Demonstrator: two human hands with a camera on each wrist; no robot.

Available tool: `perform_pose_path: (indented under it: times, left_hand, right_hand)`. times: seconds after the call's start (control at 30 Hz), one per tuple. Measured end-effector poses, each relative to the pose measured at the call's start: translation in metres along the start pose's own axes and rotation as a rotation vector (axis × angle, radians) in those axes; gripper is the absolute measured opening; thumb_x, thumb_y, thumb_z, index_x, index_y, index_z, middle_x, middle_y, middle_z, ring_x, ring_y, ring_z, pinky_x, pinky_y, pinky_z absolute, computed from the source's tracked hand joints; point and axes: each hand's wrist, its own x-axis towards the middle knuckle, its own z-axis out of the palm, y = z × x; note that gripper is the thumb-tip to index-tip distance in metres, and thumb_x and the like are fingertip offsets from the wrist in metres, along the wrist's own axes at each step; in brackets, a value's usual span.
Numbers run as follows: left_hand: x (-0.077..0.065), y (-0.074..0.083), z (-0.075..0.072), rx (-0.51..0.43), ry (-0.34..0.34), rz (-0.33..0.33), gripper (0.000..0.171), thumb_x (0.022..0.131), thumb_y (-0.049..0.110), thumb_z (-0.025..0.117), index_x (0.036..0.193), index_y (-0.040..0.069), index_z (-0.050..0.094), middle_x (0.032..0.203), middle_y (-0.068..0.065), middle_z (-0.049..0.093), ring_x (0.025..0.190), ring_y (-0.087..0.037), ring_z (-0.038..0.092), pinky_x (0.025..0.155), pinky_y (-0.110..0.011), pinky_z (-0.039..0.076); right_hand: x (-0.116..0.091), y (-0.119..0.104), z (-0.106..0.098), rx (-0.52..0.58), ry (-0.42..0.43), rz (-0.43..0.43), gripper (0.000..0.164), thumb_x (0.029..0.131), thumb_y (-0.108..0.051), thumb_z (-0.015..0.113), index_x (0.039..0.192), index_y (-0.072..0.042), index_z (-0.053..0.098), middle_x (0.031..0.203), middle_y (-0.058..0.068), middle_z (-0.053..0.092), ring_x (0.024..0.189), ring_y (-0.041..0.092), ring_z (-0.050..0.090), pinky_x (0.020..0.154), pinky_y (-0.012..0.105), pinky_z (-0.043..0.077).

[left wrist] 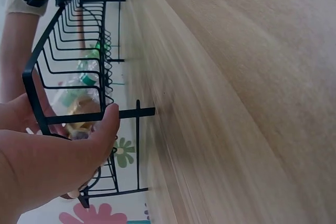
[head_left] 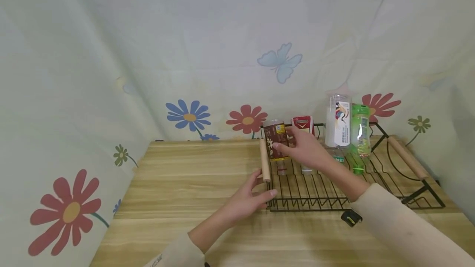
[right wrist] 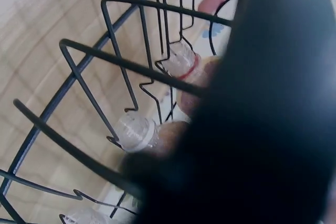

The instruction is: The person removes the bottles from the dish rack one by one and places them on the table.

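Observation:
A black wire rack (head_left: 308, 210) with wooden handles holds several plastic bottles, tipped neck-down between its wires. My right hand (head_left: 304, 147) grips a clear bottle with a brown label (head_left: 277, 137) at the rack's left end, thumb across the label and fingers round its far side. Its neck (right wrist: 181, 61), with a red ring, points down among the wires in the right wrist view, where a dark shape hides my right hand. At the rack's left end, below the wooden handle (head_left: 264, 160), my left hand (left wrist: 58, 161) holds the frame, thumb on the end bar.
Right of the brown-labelled bottle stand a red-labelled bottle (head_left: 302, 122), a large clear bottle with a white label (head_left: 342, 125) and a green bottle (head_left: 361, 129). The rack stands on a wood-grain table (head_left: 193, 176) before a flowered curtain (head_left: 208, 52). A small black object (head_left: 351, 218) sits at its front edge.

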Motion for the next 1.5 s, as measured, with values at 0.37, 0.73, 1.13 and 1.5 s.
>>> perform_pose_path:
  times: [0.37, 0.73, 1.13, 1.5]
  left_hand:
    - [-0.001, -0.001, -0.002, -0.024, -0.002, 0.018, 0.091, 0.100, 0.034, 0.076, 0.168, 0.012, 0.021, 0.167, -0.023, 0.033, 0.133, -0.043, 0.059, 0.096, -0.044, 0.060]
    - [0.000, -0.002, -0.002, -0.005, -0.001, 0.008, 0.092, 0.099, 0.035, 0.078, 0.169, 0.015, 0.022, 0.167, -0.021, 0.033, 0.128, -0.041, 0.062, 0.095, -0.043, 0.061]
    - [0.001, -0.004, -0.001, 0.007, -0.013, 0.004, 0.090, 0.099, 0.036, 0.078, 0.168, 0.014, 0.025, 0.166, -0.022, 0.034, 0.125, -0.040, 0.064, 0.095, -0.044, 0.061]
    - [0.001, -0.005, -0.002, 0.009, -0.006, -0.002, 0.085, 0.099, 0.039, 0.077, 0.165, 0.016, 0.030, 0.166, -0.020, 0.034, 0.128, -0.037, 0.062, 0.097, -0.042, 0.060]
  right_hand:
    - [0.006, 0.002, 0.009, -0.024, -0.051, 0.000, 0.084, 0.101, -0.042, 0.071, 0.157, 0.010, 0.035, 0.141, 0.033, 0.059, 0.128, 0.050, 0.060, 0.103, 0.062, 0.052]
    - [0.008, 0.007, 0.018, 0.029, -0.030, 0.045, 0.077, 0.100, -0.032, 0.076, 0.154, 0.008, 0.039, 0.134, 0.030, 0.064, 0.122, 0.044, 0.066, 0.098, 0.056, 0.058]
    - [0.007, 0.013, 0.020, 0.106, -0.036, 0.102, 0.088, 0.096, -0.035, 0.081, 0.158, 0.006, 0.033, 0.141, 0.032, 0.060, 0.127, 0.047, 0.063, 0.100, 0.057, 0.056]
    - [0.002, 0.018, 0.017, 0.156, -0.052, 0.104, 0.101, 0.089, -0.045, 0.086, 0.161, 0.003, 0.033, 0.136, 0.027, 0.065, 0.124, 0.042, 0.065, 0.097, 0.055, 0.058]
